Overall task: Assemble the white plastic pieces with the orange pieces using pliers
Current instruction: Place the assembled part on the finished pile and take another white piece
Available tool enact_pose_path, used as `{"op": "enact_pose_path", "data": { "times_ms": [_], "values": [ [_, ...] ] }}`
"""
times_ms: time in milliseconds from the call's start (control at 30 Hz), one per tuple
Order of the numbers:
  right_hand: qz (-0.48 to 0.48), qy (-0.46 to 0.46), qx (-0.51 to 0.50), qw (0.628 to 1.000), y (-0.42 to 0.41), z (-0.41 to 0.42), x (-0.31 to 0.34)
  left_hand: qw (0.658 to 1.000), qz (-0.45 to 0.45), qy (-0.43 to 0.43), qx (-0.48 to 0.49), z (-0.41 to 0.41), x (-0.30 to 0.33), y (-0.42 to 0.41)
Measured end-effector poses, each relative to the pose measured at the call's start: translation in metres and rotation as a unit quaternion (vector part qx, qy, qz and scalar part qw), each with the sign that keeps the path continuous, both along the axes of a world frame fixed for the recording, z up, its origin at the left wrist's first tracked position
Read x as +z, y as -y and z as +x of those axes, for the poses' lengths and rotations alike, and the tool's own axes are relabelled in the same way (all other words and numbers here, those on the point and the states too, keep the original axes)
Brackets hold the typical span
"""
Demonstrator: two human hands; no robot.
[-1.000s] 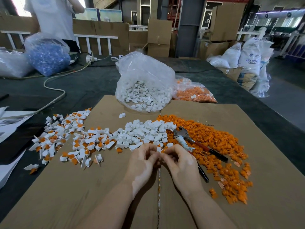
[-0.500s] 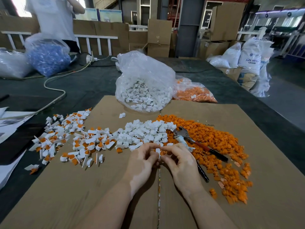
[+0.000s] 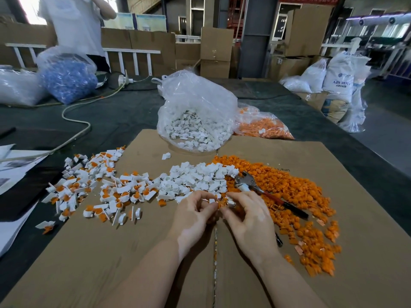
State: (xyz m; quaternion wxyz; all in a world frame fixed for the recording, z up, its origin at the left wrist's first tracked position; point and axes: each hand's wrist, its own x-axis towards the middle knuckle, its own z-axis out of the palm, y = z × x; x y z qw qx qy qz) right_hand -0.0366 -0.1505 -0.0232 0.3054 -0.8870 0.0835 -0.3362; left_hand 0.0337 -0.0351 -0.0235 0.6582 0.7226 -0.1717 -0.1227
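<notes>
My left hand (image 3: 191,216) pinches a small white plastic piece (image 3: 212,200) at the middle of the cardboard sheet (image 3: 111,263). My right hand (image 3: 249,218) pinches an orange piece (image 3: 221,204) right against it. Just beyond my fingers lies a pile of loose white pieces (image 3: 195,176). A wide spread of orange pieces (image 3: 295,192) covers the right side. The pliers (image 3: 262,192) lie on the orange pieces, jaws toward the white pile, dark handles partly behind my right hand. Joined white-and-orange pieces (image 3: 93,185) are scattered at the left.
An open clear bag of white pieces (image 3: 195,114) stands at the cardboard's far edge, with a bag of orange pieces (image 3: 262,127) beside it. A bag of blue parts (image 3: 66,78) and a cable (image 3: 75,121) lie far left. A person (image 3: 75,25) stands behind them. Papers (image 3: 13,174) lie at left.
Both hands stay together at the centre; the fingertips have shifted slightly and now show a white and an orange piece pinched between them. The pliers have not moved.
</notes>
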Motion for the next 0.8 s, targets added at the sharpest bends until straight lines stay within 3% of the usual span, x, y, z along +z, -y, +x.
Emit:
{"op": "enact_pose_path", "data": {
  "times_ms": [67, 133, 200, 267, 433, 567, 700, 800],
  "values": [
    [-0.062, -0.015, -0.120, 0.991, 0.008, -0.001, 0.006, 1.000, -0.011, -0.017, 0.000, 0.000, 0.001, 0.000],
    [-0.083, -0.155, -0.214, 0.961, 0.018, -0.001, 0.015, 1.000, -0.006, -0.018, 0.000, 0.001, 0.000, 0.000],
    [-0.094, -0.305, -0.242, 0.917, 0.029, 0.000, 0.022, 1.000, 0.001, -0.012, -0.002, 0.002, 0.001, 0.001],
    [-0.091, -0.372, -0.230, 0.895, 0.035, 0.002, 0.027, 1.000, -0.006, -0.018, -0.002, 0.003, 0.002, 0.001],
    [-0.155, -0.388, -0.224, 0.881, 0.039, 0.006, 0.034, 0.998, -0.031, -0.049, 0.003, 0.004, 0.003, 0.002],
    [-0.159, -0.347, -0.190, 0.905, 0.039, 0.006, 0.045, 0.992, -0.064, -0.103, 0.016, 0.008, 0.004, 0.004],
    [-0.001, -0.358, -0.054, 0.932, 0.033, 0.007, 0.060, 0.978, -0.130, -0.158, 0.047, 0.016, 0.010, 0.006],
    [0.127, -0.358, 0.047, 0.924, 0.027, 0.006, 0.067, 0.976, -0.145, -0.152, 0.052, 0.022, 0.020, 0.006]
  ]
}}
